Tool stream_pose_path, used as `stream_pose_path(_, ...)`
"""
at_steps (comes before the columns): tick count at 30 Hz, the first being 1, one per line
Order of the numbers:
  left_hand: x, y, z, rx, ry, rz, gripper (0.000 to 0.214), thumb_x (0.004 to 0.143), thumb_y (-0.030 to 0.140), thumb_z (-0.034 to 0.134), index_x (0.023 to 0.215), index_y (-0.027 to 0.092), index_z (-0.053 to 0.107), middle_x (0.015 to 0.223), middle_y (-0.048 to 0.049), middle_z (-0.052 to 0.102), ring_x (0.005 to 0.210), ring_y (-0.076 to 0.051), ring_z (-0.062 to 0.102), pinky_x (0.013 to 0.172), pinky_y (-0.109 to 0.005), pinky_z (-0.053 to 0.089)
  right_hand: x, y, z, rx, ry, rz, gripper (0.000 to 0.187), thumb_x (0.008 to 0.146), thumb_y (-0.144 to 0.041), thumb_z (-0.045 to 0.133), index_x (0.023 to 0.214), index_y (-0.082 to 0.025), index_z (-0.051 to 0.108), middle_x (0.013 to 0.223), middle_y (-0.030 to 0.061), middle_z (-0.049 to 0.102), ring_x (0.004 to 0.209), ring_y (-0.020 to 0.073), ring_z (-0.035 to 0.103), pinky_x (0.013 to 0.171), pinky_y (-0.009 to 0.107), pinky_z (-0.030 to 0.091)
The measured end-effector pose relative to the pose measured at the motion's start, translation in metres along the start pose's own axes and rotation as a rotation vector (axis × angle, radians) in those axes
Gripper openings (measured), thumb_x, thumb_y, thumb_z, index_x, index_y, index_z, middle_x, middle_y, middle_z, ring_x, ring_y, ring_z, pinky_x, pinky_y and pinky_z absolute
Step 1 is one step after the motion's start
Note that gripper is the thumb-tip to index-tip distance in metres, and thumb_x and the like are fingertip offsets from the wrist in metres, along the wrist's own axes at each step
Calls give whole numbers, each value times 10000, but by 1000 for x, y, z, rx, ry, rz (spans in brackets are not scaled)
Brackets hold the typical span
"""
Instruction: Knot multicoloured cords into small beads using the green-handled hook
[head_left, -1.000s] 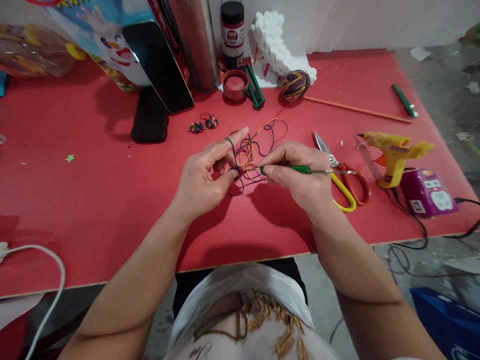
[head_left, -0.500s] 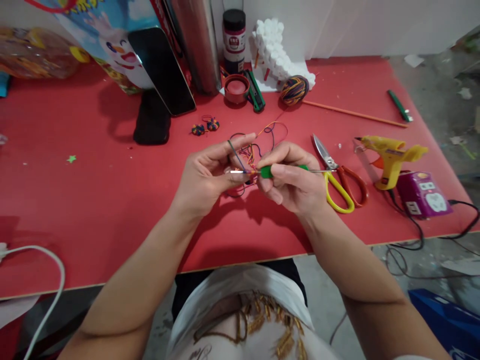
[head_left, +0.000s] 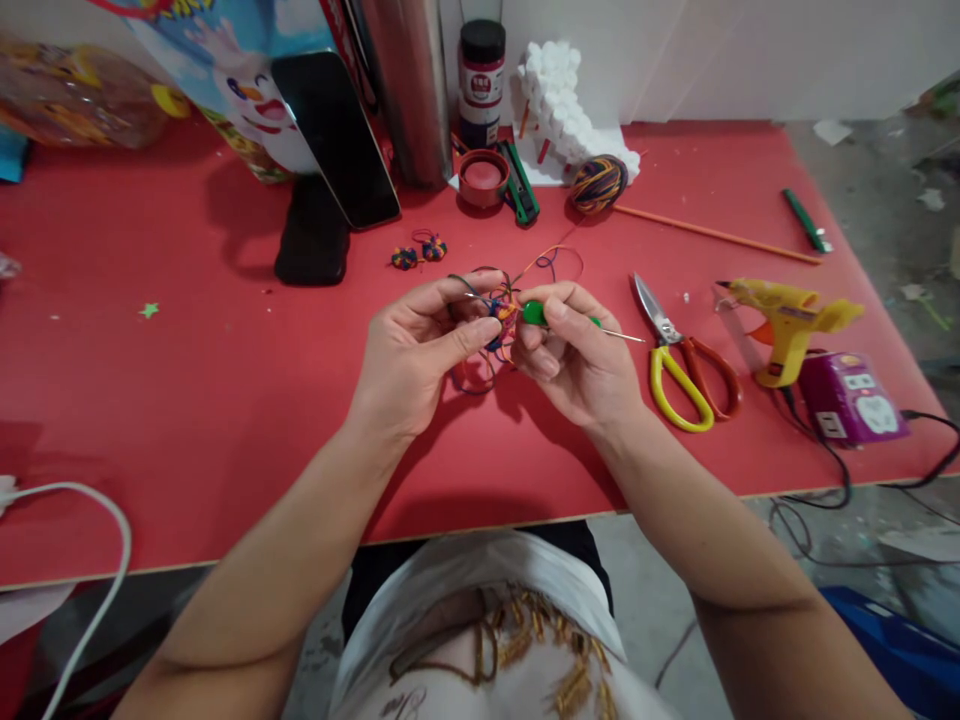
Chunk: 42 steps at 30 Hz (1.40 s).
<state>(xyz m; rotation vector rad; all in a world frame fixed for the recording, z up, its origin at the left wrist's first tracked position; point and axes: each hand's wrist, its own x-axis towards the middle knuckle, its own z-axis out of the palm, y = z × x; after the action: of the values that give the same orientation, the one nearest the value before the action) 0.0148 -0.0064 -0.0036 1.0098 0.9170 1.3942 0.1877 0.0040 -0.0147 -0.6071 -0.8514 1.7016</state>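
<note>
My left hand (head_left: 420, 350) pinches a small knot of multicoloured yarn (head_left: 501, 310) between thumb and forefinger above the red table (head_left: 187, 380). My right hand (head_left: 577, 350) is closed round a green-handled crochet hook (head_left: 540, 314), its thin metal end sticking out to the right, its working tip in the yarn. Loose strands (head_left: 551, 258) run back to a yarn ball (head_left: 598, 184).
Scissors (head_left: 679, 365) with yellow and red handles lie right of my hands, then a yellow glue gun (head_left: 784, 315) and a purple socket box (head_left: 851, 398). Two small yarn pieces (head_left: 418, 252), a phone (head_left: 335, 135), a jar (head_left: 481, 70), a white foam shape (head_left: 562, 100) stand behind. A white cable (head_left: 90, 540) lies left.
Both hands have lifted slightly and drawn together. The hook has been pushed further into the yarn, and my left forefinger has curled down over the strands.
</note>
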Motion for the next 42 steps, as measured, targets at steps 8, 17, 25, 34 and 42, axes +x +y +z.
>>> stream_pose_path(8, 3, -1, -2, 61, 22, 23, 498, 675, 68, 991, 1102, 302, 891, 812, 15, 704, 715, -112, 647, 667, -254, 624, -4, 2, 6, 3, -18, -22, 216, 902, -373, 871, 969, -191, 778, 702, -29, 744, 474, 63, 538, 470, 215, 455)
stream_pose_path(17, 2, -2, 4, 72, 110, 42, 483, 665, 85, 987, 1089, 285, 872, 762, 50, 639, 695, -76, 606, 669, -190, 591, -4, 9, 7, -98, 77, -169, 153, 961, -340, 833, 1012, -200, 800, 743, -14, 776, 516, 68, 594, 521, 218, 487)
stream_pose_path(25, -1, 6, -1, 54, 71, 22, 398, 783, 79, 888, 1146, 239, 847, 854, 7, 746, 805, -125, 719, 827, -276, 624, -1, 12, -8, -264, 29, -126, 256, 984, -465, 796, 1127, -253, 813, 791, -8, 760, 574, 112, 589, 529, 262, 494)
stream_pose_path(34, 2, 7, -1, 85, 85, 54, 391, 792, 70, 865, 1133, 260, 864, 866, 9, 768, 795, -120, 697, 814, -265, 622, 0, 12, -8, -199, 58, -132, 188, 937, -398, 860, 940, -229, 778, 709, -32, 708, 558, 87, 553, 532, 223, 452)
stream_pose_path(42, -1, 4, -3, 153, 47, 118, 501, 861, 83, 858, 1272, 367, 838, 942, 8, 802, 881, -158, 744, 856, -304, 619, -4, 4, -11, -227, -83, -165, 155, 933, -333, 859, 865, -208, 796, 728, -6, 730, 545, 86, 553, 523, 234, 441)
